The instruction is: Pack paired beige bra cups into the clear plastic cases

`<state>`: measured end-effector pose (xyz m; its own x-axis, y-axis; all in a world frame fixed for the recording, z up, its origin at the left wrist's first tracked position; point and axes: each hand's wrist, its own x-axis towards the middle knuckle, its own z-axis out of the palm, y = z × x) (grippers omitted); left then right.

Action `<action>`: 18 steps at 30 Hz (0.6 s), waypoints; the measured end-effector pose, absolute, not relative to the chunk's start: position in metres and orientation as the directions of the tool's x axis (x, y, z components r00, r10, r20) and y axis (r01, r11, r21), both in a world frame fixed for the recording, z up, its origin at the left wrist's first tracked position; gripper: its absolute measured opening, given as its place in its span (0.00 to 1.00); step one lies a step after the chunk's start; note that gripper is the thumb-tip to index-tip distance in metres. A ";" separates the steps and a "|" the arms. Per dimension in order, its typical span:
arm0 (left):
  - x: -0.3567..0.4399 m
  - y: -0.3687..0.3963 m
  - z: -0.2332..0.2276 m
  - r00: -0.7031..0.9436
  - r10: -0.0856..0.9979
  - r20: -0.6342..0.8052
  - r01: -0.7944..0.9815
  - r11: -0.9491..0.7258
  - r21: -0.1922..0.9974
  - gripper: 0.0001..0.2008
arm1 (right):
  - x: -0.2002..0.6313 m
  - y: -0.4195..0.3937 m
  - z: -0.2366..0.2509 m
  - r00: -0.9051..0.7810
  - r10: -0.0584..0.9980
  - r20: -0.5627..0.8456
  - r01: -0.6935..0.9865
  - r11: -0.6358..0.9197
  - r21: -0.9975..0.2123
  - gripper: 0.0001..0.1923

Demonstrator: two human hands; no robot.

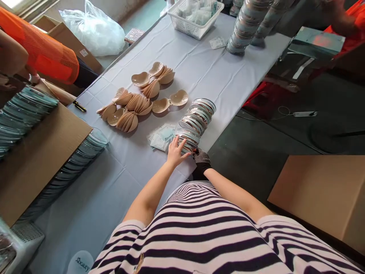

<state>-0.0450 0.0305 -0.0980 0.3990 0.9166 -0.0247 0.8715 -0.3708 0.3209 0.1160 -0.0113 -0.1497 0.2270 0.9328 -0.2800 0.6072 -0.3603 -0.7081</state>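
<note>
A row of clear round plastic cases (196, 120) lies on its side near the table's right edge. My left hand (176, 151), bare, rests flat on the near end of the row with fingers spread. My right hand (201, 160) wears a dark mesh glove and grips the nearest case from the right, at the table edge. Small white printed packets (162, 137) lie just left of the row. Beige silicone bra cups (139, 99) are fanned out in several bundles farther left.
The table has a pale grey cloth (199, 72). A white basket (194, 16) and tall stacks of cases (246, 28) stand at the far end. Open cardboard boxes (37, 152) with rows of cases sit left. A person in orange (42, 49) stands left; another box (322, 194) sits right.
</note>
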 end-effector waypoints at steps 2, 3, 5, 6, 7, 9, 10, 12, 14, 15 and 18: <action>-0.044 0.030 -0.098 0.410 0.912 -0.020 0.875 -0.387 0.290 0.37 | 0.115 -0.010 -0.154 0.253 0.928 -0.275 0.597 -0.373 -0.710 0.11; -0.044 0.030 -0.097 0.415 0.910 -0.015 0.875 -0.394 0.282 0.37 | 0.115 -0.010 -0.154 0.248 0.930 -0.272 0.604 -0.368 -0.707 0.11; -0.045 0.030 -0.097 0.414 0.910 -0.008 0.876 -0.395 0.276 0.37 | 0.116 -0.009 -0.154 0.211 0.944 -0.254 0.635 -0.330 -0.699 0.11; -0.045 0.030 -0.097 0.410 0.912 -0.010 0.877 -0.391 0.278 0.37 | 0.116 -0.009 -0.153 0.187 0.953 -0.238 0.649 -0.302 -0.698 0.11; -0.046 0.031 -0.097 0.407 0.913 -0.014 0.878 -0.387 0.282 0.37 | 0.116 -0.009 -0.152 0.171 0.959 -0.224 0.648 -0.281 -0.708 0.10; -0.046 0.030 -0.097 0.406 0.914 -0.019 0.877 -0.384 0.290 0.38 | 0.114 -0.010 -0.151 0.202 0.947 -0.250 0.567 -0.321 -0.759 0.09; -0.045 0.030 -0.097 0.409 0.912 -0.017 0.875 -0.387 0.291 0.38 | 0.113 -0.010 -0.151 0.233 0.929 -0.287 0.501 -0.368 -0.783 0.08; -0.044 0.030 -0.097 0.422 0.907 -0.002 0.869 -0.404 0.285 0.37 | 0.111 -0.008 -0.152 0.285 0.879 -0.382 0.368 -0.468 -0.804 0.08; -0.043 0.030 -0.096 0.433 0.901 0.010 0.865 -0.419 0.275 0.37 | 0.111 -0.004 -0.152 0.274 0.851 -0.448 0.305 -0.519 -0.799 0.08; -0.043 0.030 -0.096 0.434 0.901 0.010 0.866 -0.420 0.271 0.37 | 0.112 -0.001 -0.152 0.242 0.852 -0.464 0.294 -0.520 -0.802 0.07; -0.046 0.029 -0.096 0.412 0.911 -0.008 0.877 -0.394 0.274 0.37 | 0.118 0.002 -0.147 0.115 0.867 -0.485 0.245 -0.498 -0.832 0.06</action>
